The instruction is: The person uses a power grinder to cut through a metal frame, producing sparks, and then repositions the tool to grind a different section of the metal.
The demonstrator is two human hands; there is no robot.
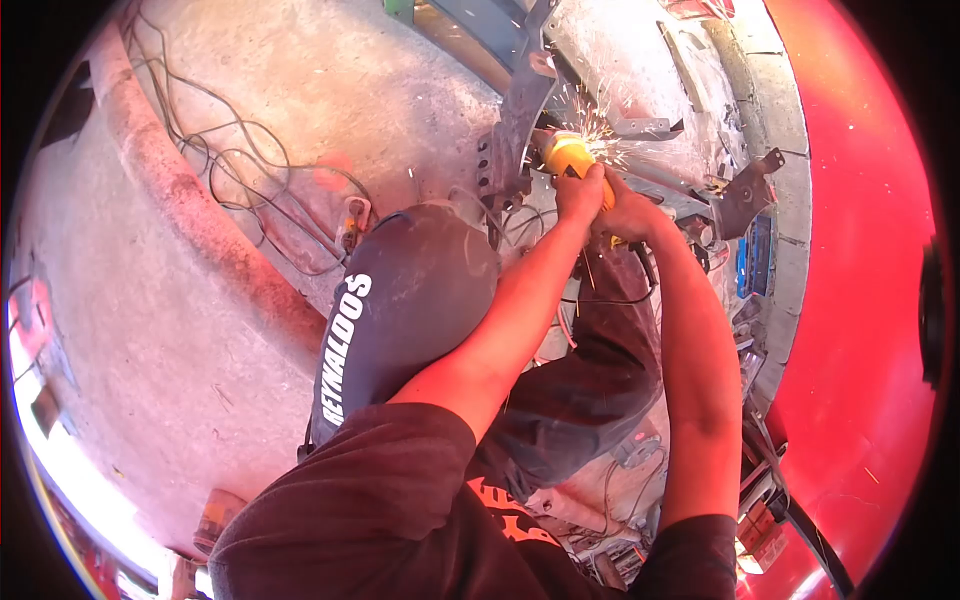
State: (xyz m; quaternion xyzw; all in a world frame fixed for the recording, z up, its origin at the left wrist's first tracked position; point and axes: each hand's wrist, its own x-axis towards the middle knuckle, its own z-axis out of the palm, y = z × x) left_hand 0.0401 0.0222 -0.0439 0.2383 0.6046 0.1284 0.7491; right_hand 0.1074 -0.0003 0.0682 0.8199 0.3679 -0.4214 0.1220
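Note:
A yellow angle grinder is held out in front of me. Its head is against or very close to a dark curved metal piece, and bright sparks spray off to the right; the disc itself is hard to make out. My left hand is wrapped round the grinder's body. Just behind it, to the right, my right hand is closed on the rear of the tool. A dark cord hangs below the hands.
Black cables lie tangled on the concrete floor at left. A rusty curved pipe runs along there. Metal brackets and a blue object lie at right, beside a large red surface. A dark rounded cloth shape with white lettering is near my left arm.

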